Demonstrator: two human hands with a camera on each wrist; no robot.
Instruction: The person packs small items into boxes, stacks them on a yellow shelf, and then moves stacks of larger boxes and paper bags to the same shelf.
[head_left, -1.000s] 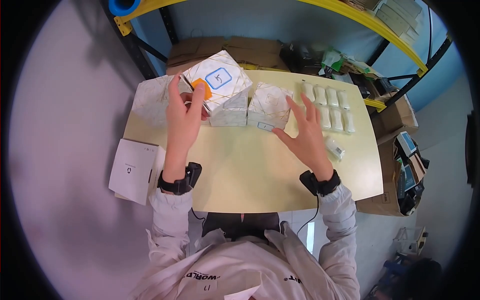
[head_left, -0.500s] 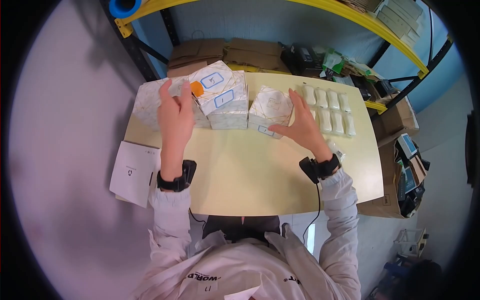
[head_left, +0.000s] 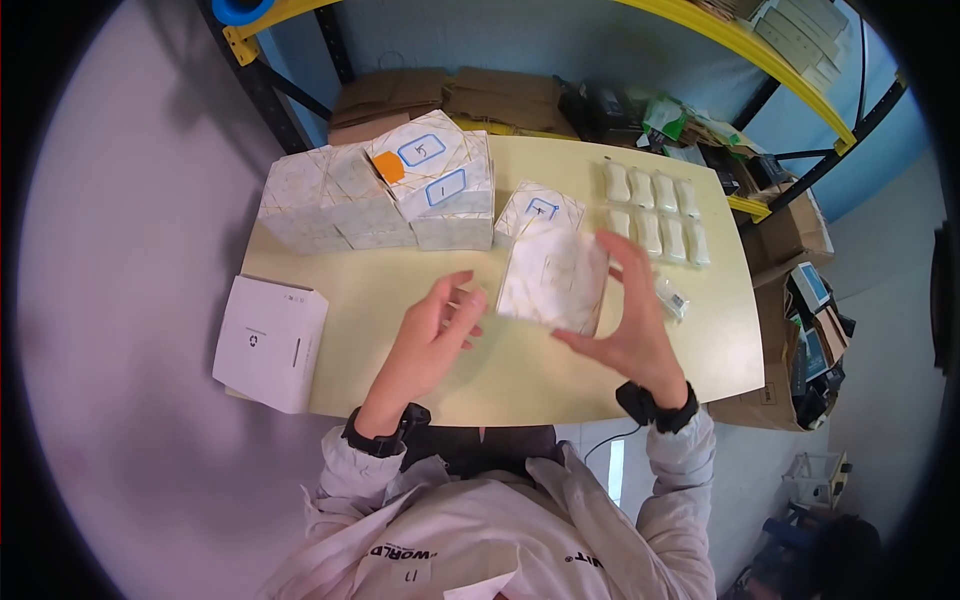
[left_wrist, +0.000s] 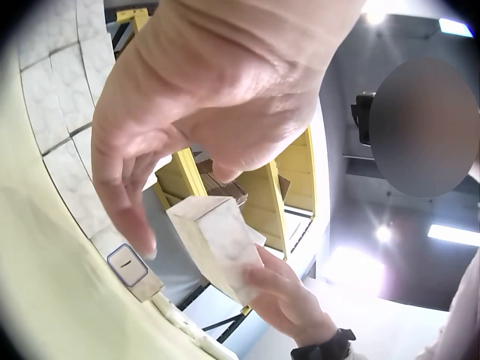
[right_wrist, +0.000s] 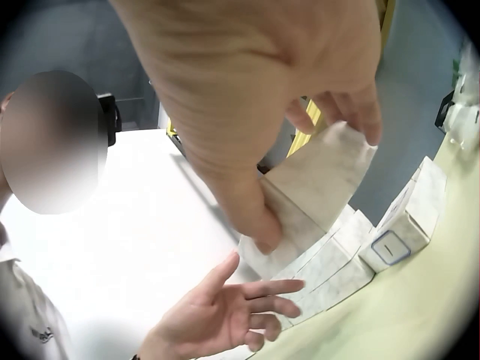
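Note:
My right hand [head_left: 632, 315] grips a white marble-patterned box [head_left: 553, 275] with gold lines, thumb on the near side and fingers on the far side. The box is raised above the table, as the right wrist view shows too. My left hand [head_left: 432, 335] is just left of it, fingers loosely bent and holding nothing. Behind the raised box a similar box [head_left: 540, 202] with a blue-framed label stands on the table. At the back left, a labelled box [head_left: 425, 155] with an orange patch lies askew on top of a row of marble boxes [head_left: 330, 200].
White wrapped packets [head_left: 660, 225] lie in two rows on the right, with one loose packet [head_left: 672, 298] nearer me. A plain white box [head_left: 268, 340] sits at the table's left edge. Yellow shelving [head_left: 740, 50] spans the back, and a cardboard carton [head_left: 770, 370] stands right of the table.
My left hand has set the box with the orange patch on the row, let go and come back toward me. My right hand has lifted the upper marble box and brought it nearer.

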